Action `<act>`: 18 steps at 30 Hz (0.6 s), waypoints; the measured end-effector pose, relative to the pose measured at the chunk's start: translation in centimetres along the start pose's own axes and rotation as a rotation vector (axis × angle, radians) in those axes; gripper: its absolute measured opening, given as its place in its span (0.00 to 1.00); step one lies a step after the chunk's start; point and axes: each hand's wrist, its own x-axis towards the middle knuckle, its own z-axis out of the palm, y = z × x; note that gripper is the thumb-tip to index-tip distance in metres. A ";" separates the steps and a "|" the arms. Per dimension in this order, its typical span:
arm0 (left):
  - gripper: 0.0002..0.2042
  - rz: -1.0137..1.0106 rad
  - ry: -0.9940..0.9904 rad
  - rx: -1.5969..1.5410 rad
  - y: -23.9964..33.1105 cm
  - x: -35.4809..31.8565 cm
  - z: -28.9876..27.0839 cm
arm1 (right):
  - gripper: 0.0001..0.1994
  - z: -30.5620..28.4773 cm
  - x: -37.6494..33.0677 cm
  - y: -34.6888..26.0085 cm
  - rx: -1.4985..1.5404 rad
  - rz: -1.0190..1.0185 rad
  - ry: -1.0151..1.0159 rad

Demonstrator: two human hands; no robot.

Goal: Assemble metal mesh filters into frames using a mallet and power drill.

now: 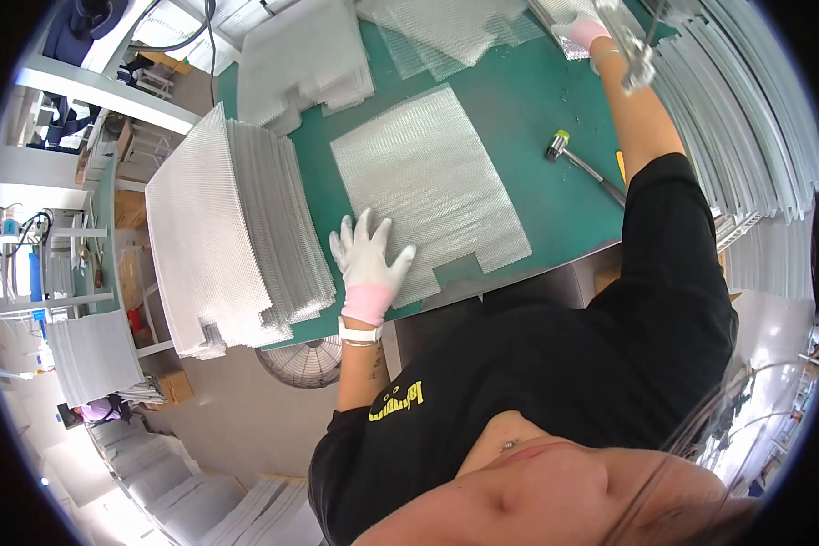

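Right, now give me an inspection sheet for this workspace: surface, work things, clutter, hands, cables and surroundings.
Surface: green tabletop, small dark specks near its right side.
Work things: notched silvery sheet flat before the person; tall stack of similar sheets at left.
Clutter: mallet lying at right; a yellow object near its handle, partly hidden.
Left hand: gloved, fingers spread on the sheet's near left part.
Right hand: gloved, at silvery material far right; grip unclear.
Cables: dark cable hanging at upper left.
Surroundings: round fan below the table; more stacked sheets at right.
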 end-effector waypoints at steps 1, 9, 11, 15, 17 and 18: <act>0.32 -0.022 -0.006 0.016 0.1 -0.3 -0.1 | 0.41 1.1 1.0 -0.4 -0.007 0.005 -0.195; 0.35 0.000 0.315 -0.226 1.2 -2.1 -0.1 | 0.45 -2.9 1.9 1.4 0.060 0.005 -0.390; 0.35 0.009 0.316 -0.228 1.7 -2.6 -0.2 | 0.46 -1.7 1.8 -0.1 0.084 -0.028 -0.442; 0.35 0.088 0.329 -0.304 3.2 -2.8 -0.3 | 0.44 0.0 4.3 6.3 0.140 0.103 -0.103; 0.35 0.151 0.334 -0.343 3.6 -2.9 -0.3 | 0.44 1.0 5.0 10.2 0.012 0.002 -0.180; 0.36 0.103 0.316 -0.320 3.4 -3.6 0.0 | 0.45 3.7 4.1 7.3 -0.065 0.008 -0.218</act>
